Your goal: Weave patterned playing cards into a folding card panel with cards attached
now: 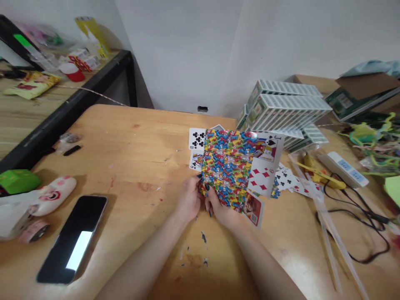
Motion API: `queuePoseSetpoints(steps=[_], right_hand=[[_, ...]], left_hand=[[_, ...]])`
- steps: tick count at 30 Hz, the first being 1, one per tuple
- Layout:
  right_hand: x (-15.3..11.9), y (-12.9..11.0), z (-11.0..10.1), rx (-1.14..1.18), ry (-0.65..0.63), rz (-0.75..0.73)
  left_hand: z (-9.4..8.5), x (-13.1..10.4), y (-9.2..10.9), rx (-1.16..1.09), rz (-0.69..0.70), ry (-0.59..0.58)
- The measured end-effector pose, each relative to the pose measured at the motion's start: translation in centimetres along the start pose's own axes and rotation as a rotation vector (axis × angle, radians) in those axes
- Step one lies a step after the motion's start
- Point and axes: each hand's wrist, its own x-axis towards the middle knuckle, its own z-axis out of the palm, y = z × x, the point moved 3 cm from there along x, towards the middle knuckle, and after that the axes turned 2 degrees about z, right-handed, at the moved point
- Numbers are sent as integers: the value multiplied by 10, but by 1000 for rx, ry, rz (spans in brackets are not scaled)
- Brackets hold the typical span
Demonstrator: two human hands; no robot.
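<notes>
Above the table, a spread of playing cards (pixel 229 160) with busy multicoloured backs is between my hands. My right hand (pixel 220 208) grips its lower edge, thumb on top and dark-nailed fingers beneath. Curled at the lower left edge is my left hand (pixel 188 198), its fingertips on the cards and partly hidden. Face-up cards show around the spread: a ten of clubs (pixel 196 138) and a queen (pixel 196 160) at the left, a jack of spades (pixel 267 146) and a six of diamonds (pixel 261 177) at the right. A red card (pixel 254 209) with a square code pokes out below.
Loose cards (pixel 301 185) lie right of the spread. Striped boxes (pixel 287 110) are stacked behind. Farther right are a power strip (pixel 345 168), black cable (pixel 365 208) and clear plastic strips (pixel 328 233). A phone (pixel 73 239) and a white soft-looking toy (pixel 53 196) lie left.
</notes>
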Motion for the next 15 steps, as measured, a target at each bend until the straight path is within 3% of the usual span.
queuePoseSetpoints(steps=[5, 15], right_hand=[[3, 3, 4, 250, 28, 55], [4, -6, -1, 591, 130, 1]], left_hand=[[6, -2, 1, 44, -2, -105], [11, -5, 2, 51, 80, -295]])
